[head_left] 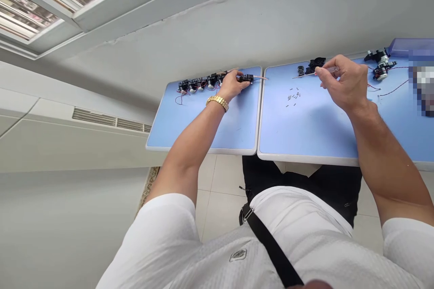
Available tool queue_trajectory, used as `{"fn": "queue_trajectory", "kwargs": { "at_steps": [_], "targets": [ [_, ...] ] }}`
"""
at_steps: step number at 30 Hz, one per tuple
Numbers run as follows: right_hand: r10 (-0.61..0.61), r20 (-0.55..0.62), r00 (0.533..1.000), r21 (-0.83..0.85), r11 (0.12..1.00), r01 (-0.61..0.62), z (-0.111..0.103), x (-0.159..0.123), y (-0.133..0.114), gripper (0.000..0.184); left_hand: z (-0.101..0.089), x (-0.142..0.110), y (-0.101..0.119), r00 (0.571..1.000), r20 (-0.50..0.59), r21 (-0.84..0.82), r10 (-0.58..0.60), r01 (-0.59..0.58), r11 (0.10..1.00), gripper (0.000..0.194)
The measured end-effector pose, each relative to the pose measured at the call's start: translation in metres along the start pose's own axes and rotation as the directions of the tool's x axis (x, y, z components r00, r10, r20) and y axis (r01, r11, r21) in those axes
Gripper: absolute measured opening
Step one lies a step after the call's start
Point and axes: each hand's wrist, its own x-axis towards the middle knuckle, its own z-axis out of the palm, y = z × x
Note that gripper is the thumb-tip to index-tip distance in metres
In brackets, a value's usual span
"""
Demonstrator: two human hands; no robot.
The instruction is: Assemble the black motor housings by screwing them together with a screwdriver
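Note:
My left hand [231, 85], with a gold watch band at the wrist, reaches to the far side of the left blue table. Its thumb and fingers close on a small black motor assembly [248, 78] at the right end of a row of similar black motor assemblies [200, 83] with thin red and dark wires. My right hand [345, 82] is raised over the right blue table. It grips a thin screwdriver [331, 70] with a clear handle, the shaft pointing left. Beyond the shaft are black plastic parts [316, 64]. Several small screws [294, 96] lie scattered nearer me.
The two blue tables [237, 130] [305, 139] meet at a narrow seam, with the grey wall [271, 22] behind them. More motor assemblies [381, 65] with red wires sit at the right, beside a purple translucent bin [412, 47]. A blurred patch hides something at the far right.

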Motion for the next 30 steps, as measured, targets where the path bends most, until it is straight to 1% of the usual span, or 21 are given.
{"fn": "queue_trajectory", "kwargs": {
  "at_steps": [3,7,9,12,14,17,19,21,24,27,30],
  "targets": [
    [0.008,0.019,1.0,0.002,1.0,-0.008,0.0,-0.001,-0.002,0.027,-0.001,-0.009,-0.001,0.996,0.039,-0.034,-0.076,0.077,0.996,0.049],
    [0.015,0.034,0.999,-0.008,1.0,-0.015,0.0,-0.002,-0.004,0.024,-0.006,-0.024,-0.003,0.997,0.009,-0.007,-0.073,0.073,0.997,0.051],
    [0.021,0.044,0.999,-0.018,1.0,-0.021,0.0,-0.002,-0.005,0.024,-0.01,-0.03,-0.004,0.999,-0.029,0.082,-0.041,0.043,0.996,0.046],
    [0.036,0.055,0.998,-0.031,0.999,-0.034,0.001,-0.002,-0.005,0.024,-0.014,-0.039,-0.006,0.998,-0.041,0.334,0.037,-0.021,0.942,0.035],
    [0.04,0.056,0.998,-0.032,0.999,-0.038,0.002,-0.003,-0.005,0.024,-0.014,-0.044,-0.007,0.997,-0.041,0.421,0.059,-0.036,0.906,0.037],
    [0.036,0.053,0.998,-0.033,0.999,-0.035,0.002,-0.003,-0.006,0.025,-0.013,-0.055,-0.01,0.992,-0.097,0.465,0.084,-0.03,0.885,0.047],
    [0.035,0.054,0.998,-0.035,0.999,-0.033,0.002,-0.003,-0.006,0.025,-0.011,-0.062,-0.012,0.987,-0.129,0.472,0.091,-0.019,0.881,0.048],
    [0.037,0.056,0.998,-0.037,0.999,-0.035,0.001,-0.003,-0.006,0.024,-0.01,-0.067,-0.014,0.987,-0.142,0.468,0.071,0.004,0.884,0.045],
    [0.035,0.055,0.998,-0.04,0.999,-0.033,0.002,-0.003,-0.005,0.025,-0.008,-0.069,-0.014,0.985,-0.164,0.424,0.049,0.026,0.905,0.041],
    [0.027,0.059,0.998,-0.035,0.999,-0.025,0.003,-0.004,-0.004,0.026,-0.006,-0.061,-0.01,0.983,-0.18,0.327,0.044,0.017,0.945,0.036],
    [0.018,0.067,0.998,-0.031,0.999,-0.016,0.004,-0.004,-0.002,0.027,-0.001,-0.047,-0.003,0.981,-0.19,0.246,0.049,-0.001,0.969,0.034]
  ]
}}
